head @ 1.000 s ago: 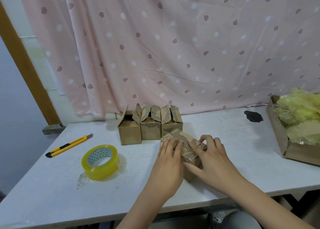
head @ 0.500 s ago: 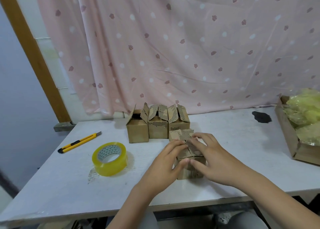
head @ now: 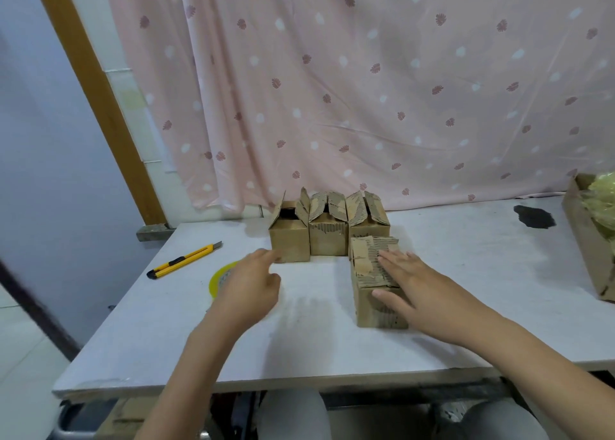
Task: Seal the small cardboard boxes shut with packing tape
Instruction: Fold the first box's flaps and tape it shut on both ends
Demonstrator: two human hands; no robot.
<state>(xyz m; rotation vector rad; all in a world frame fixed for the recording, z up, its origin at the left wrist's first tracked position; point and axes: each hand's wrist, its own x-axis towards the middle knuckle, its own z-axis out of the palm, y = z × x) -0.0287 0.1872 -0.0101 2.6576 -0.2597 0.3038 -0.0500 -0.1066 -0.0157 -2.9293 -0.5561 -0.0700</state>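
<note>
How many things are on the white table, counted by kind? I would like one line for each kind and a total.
Small cardboard boxes: 4
Tape roll: 1
Utility knife: 1
Large box of yellow material: 1
Total: 7

Single head-worn view, looking forward and down, close over table [head: 466,273]

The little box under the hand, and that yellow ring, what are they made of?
The little box looks like brown corrugated cardboard: matte, with ribbed wavy layers showing on its flaps. The yellow ring seems to be a roll of glossy plastic tape, though the left hand hides most of it.
</note>
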